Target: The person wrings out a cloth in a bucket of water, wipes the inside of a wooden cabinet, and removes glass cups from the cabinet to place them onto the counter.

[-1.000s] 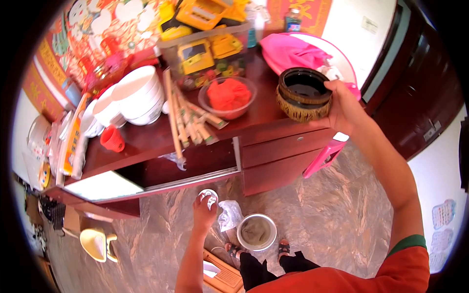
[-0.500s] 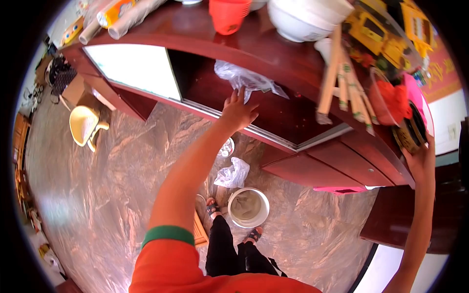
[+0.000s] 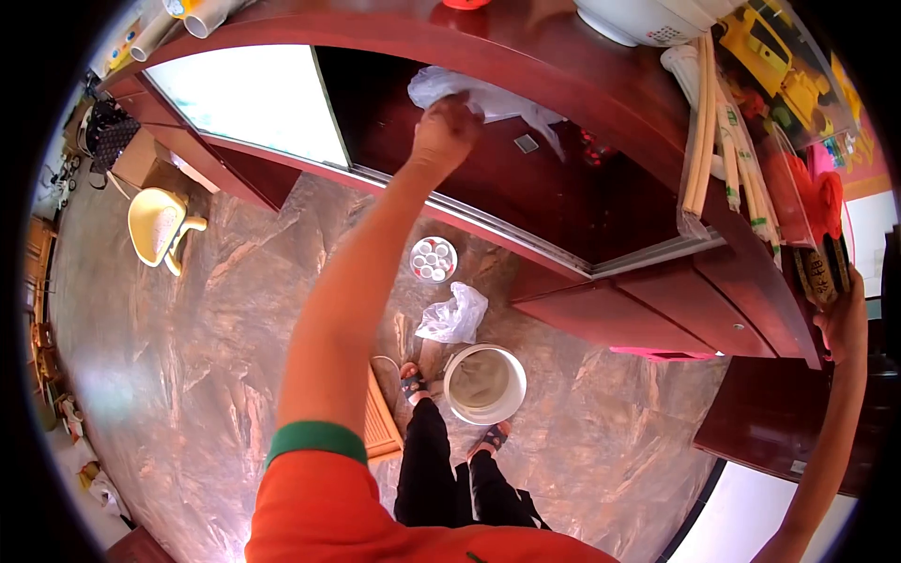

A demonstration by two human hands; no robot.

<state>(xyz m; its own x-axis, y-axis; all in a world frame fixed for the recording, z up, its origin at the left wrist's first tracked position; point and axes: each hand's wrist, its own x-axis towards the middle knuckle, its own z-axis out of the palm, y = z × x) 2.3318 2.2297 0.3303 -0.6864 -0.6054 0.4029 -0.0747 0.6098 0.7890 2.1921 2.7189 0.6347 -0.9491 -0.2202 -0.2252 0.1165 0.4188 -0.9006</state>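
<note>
My left hand [image 3: 447, 133] reaches into the cabinet, its fingers curled at a crumpled clear plastic bag [image 3: 507, 101]. A small grey square piece [image 3: 526, 144] lies on the shelf beneath the bag, and small red things [image 3: 593, 148] sit to the right. Off at the cabinet's right end, my right hand [image 3: 845, 319] is closed against a dark round thing with gold lettering [image 3: 820, 274]. Its far fingers are partly hidden.
Wrapped chopsticks [image 3: 741, 155], a white bowl [image 3: 648, 21] and yellow toys [image 3: 765, 56] crowd the cabinet top. A white bucket [image 3: 485, 385] stands by my feet, near a plastic bag [image 3: 454, 314] and a round tray of cups [image 3: 434, 259]. A yellow chair [image 3: 155, 225] is left.
My left hand has gone deeper into the cabinet, and its spread fingers have curled at the bag. The bag has shifted, uncovering more of the grey square. My view has moved slightly.
</note>
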